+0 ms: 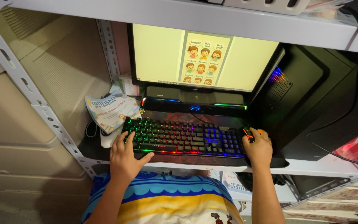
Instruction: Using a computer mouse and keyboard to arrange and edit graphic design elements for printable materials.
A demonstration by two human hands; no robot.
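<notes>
Shelf-desk (311, 166) keyboard (185, 139) lies left-right under left hand (125, 159).

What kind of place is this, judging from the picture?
Probably a home computer corner built into a metal shelving rack. A monitor stands above a backlit rainbow keyboard, a black computer tower sits beside it, and the right hand covers a mouse.

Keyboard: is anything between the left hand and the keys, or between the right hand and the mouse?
Nothing visible. The left hand already rests on the left end of the backlit keyboard, thumb at its front edge. The right hand lies over the mouse beside the keyboard's right end. The paper certificate lies off to the left.
</notes>
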